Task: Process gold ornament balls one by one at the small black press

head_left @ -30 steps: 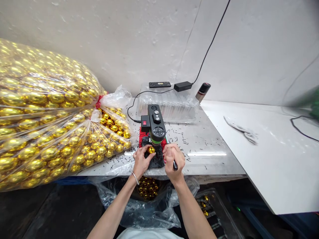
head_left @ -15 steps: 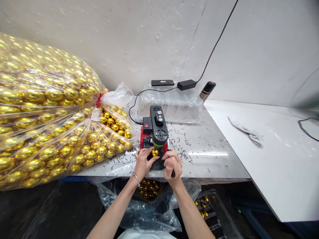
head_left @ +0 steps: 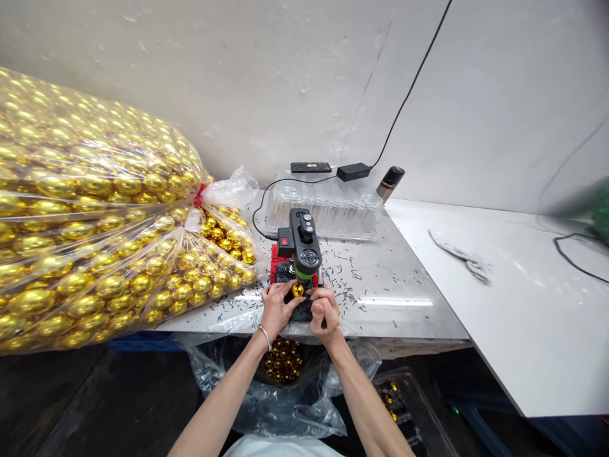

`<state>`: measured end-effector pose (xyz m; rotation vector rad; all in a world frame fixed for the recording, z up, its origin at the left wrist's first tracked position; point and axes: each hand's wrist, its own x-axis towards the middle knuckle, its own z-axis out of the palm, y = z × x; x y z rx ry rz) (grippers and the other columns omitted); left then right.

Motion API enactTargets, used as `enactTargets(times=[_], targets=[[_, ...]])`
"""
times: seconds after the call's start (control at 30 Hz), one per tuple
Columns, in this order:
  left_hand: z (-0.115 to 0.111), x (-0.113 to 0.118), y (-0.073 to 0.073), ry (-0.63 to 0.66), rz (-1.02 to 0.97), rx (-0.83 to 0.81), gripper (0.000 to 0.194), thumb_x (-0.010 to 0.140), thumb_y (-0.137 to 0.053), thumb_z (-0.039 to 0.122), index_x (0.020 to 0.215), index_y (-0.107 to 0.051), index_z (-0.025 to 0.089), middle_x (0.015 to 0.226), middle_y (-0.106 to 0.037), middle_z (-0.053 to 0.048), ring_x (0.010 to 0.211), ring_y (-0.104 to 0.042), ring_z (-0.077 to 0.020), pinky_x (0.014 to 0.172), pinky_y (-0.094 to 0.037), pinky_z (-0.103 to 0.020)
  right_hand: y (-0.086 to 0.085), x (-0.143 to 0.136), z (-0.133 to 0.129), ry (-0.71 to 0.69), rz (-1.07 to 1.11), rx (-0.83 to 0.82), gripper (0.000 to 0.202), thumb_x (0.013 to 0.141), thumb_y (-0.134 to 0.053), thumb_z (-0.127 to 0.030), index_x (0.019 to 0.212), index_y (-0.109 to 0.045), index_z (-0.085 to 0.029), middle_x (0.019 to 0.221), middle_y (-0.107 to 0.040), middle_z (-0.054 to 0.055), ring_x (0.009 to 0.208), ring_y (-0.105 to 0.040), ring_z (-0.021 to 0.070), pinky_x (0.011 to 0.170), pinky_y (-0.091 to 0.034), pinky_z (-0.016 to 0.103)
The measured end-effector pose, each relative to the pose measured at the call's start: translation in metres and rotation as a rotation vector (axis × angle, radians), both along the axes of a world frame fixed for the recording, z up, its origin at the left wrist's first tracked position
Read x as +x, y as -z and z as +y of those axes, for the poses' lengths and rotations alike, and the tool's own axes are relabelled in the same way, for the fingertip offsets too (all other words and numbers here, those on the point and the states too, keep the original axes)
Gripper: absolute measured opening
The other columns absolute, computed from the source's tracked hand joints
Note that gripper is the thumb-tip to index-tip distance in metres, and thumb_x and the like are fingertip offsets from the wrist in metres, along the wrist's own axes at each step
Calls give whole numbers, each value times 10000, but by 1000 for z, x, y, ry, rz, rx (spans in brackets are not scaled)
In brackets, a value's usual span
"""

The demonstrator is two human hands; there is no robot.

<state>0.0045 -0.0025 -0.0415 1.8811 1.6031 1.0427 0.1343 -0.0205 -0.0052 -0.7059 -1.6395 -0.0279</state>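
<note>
In the head view, my left hand [head_left: 276, 310] pinches a gold ball [head_left: 298, 290] under the near end of the black machine [head_left: 305, 246]; to its right, my right hand [head_left: 326, 311] is wrapped round the lever [head_left: 324, 323]. A slack pinch could let the smooth ball skid; fingers straying underneath might get caught.

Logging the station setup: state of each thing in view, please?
left hand: thumb and finger at the gold ball
right hand: closed around the handle
gold ball: under the machine's head
machine: upright; on or off, can't tell
big bag: tied, full of balls
lower bag: open, balls inside
metal tabletop: strewn with black bits
bottle: capped
</note>
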Motion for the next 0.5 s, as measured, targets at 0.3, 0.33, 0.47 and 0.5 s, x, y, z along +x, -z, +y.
enactTargets(times=[0.3, 0.33, 0.47, 0.5], targets=[[-26, -10, -1, -116, -105, 117, 375, 808, -677, 357, 1148, -650, 202, 999, -702, -83, 974, -632, -240, 902, -493, -424, -85, -9, -10, 37, 249, -370, 334, 952, -377, -237, 623, -422, -201, 662, -469, -7, 653, -483, 120, 611, -383, 277], [-39, -13, 2, -104, -107, 150, 386, 826, -657, 371, 1171, -634, 199, 1017, -698, -90, 981, -637, -242, 891, -510, -418, -88, -9, -11, 29, 249, -382, 340, 953, -379, -241, 618, -418, -201, 661, -466, -8, 659, -483, 120, 618, -382, 279], [-97, -23, 23, 66, -58, 235, 387, 898, -553, 392, 1247, -564, 225, 1147, -663, -95, 1017, -656, -213, 878, -556, -351, -79, -11, -13, 19, 265, -362, 336, 951, -378, -229, 621, -433, -197, 688, -483, 0, 678, -493, 124, 628, -391, 283], [-107, -24, 29, 95, -58, 230, 388, 912, -527, 397, 1261, -546, 229, 1158, -653, -96, 943, -679, -188, 816, -579, -310, -75, -11, -13, 25, 276, -357, 332, 950, -377, -226, 624, -438, -197, 697, -489, 1, 672, -493, 123, 623, -394, 283]])
